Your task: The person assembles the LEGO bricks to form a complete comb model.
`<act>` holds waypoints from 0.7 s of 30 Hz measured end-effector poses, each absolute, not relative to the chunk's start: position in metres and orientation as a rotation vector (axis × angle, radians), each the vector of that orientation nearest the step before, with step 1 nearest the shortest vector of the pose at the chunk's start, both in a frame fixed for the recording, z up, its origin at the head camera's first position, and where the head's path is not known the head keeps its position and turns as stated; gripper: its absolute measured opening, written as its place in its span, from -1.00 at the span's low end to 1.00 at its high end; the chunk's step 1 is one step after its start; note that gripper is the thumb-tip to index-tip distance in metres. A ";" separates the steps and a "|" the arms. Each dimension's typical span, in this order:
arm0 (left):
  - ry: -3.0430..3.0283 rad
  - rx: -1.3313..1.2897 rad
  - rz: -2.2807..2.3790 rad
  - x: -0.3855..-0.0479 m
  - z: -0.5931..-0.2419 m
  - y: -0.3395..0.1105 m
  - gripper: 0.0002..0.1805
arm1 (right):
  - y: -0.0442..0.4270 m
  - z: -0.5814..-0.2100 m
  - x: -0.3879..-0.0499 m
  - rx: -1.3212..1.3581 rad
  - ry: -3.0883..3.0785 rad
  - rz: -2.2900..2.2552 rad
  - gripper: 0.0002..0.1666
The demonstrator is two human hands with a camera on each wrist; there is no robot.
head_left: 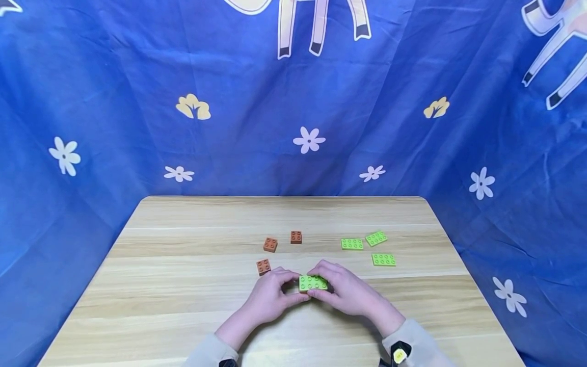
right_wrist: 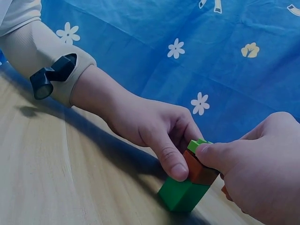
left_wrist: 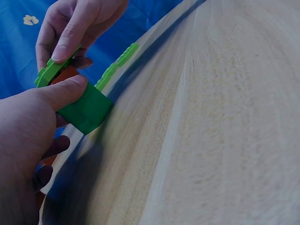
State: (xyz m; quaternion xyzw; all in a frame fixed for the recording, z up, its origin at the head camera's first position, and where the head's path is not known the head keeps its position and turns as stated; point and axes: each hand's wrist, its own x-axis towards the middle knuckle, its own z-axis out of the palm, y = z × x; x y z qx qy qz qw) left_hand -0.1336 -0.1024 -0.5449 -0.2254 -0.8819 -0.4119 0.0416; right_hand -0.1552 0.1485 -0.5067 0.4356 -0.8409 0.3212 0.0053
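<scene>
A small stack stands between the two hands: a dark green block (left_wrist: pixel 86 110) at the bottom, a brown brick (right_wrist: pixel 200 171) on it, and a light green eight-stud brick (head_left: pixel 313 283) on top. My left hand (head_left: pixel 270 298) (right_wrist: pixel 150 124) grips the stack, its thumb against the brown and dark green pieces. With thumb and fingers my right hand (head_left: pixel 348 290) (left_wrist: pixel 84 26) pinches the light green brick, which juts out past the brown one toward the right. Whether the light green brick is fully seated cannot be told.
Three loose brown bricks (head_left: pixel 270 244) (head_left: pixel 296 237) (head_left: pixel 263 266) lie beyond and left of the stack. Three light green bricks (head_left: pixel 352 244) (head_left: pixel 376 238) (head_left: pixel 383 260) lie beyond it to the right. A blue patterned cloth (head_left: pixel 247 127) hangs behind the wooden table (head_left: pixel 160 285).
</scene>
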 end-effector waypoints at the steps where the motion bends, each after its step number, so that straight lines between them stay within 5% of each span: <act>1: -2.700 -0.689 -1.260 -0.133 -0.545 -0.102 -0.52 | 0.149 -0.507 -0.155 1.363 -2.633 1.002 -0.67; 21: -2.716 -0.706 -1.200 -0.131 -0.543 -0.102 -0.48 | 0.149 -0.513 -0.160 1.384 -2.574 1.114 -0.64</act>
